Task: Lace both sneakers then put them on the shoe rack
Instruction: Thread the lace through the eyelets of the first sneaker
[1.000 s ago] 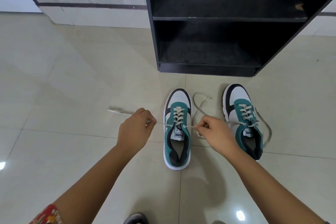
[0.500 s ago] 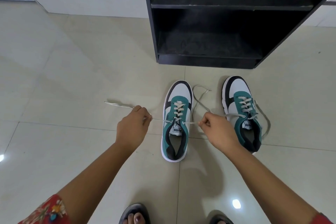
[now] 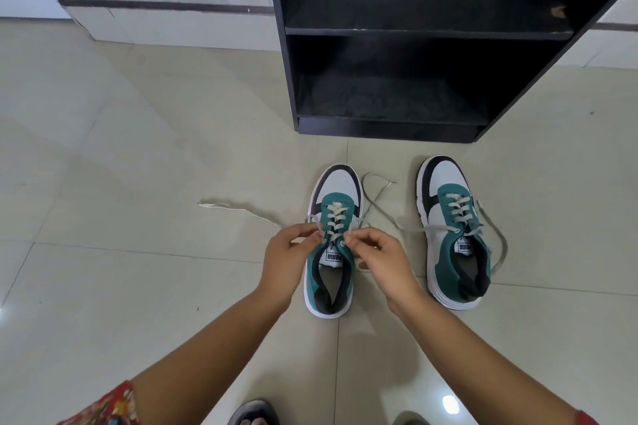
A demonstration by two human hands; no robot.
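Two teal, white and black sneakers stand on the tiled floor, toes toward a black shoe rack [image 3: 424, 31]. The left sneaker [image 3: 333, 272] is laced up to its top eyelets. My left hand [image 3: 288, 257] pinches the left lace end close to the top eyelet. My right hand [image 3: 381, 259] pinches the right lace end at the opposite eyelet. Loose lace ends [image 3: 241, 209] trail onto the floor on both sides. The right sneaker [image 3: 455, 245] stands apart at the right, laced, with its ends lying loose beside it.
The rack has two open shelves, both bare. A white wall base [image 3: 165, 21] with a dark stripe runs behind at the left. My sandalled feet [image 3: 253, 414] show at the bottom edge. Bare tiles spread to the left.
Both hands have come inward from wide apart to the top eyelets of the left sneaker, so the lace is slack on the floor. The view has tilted slightly.
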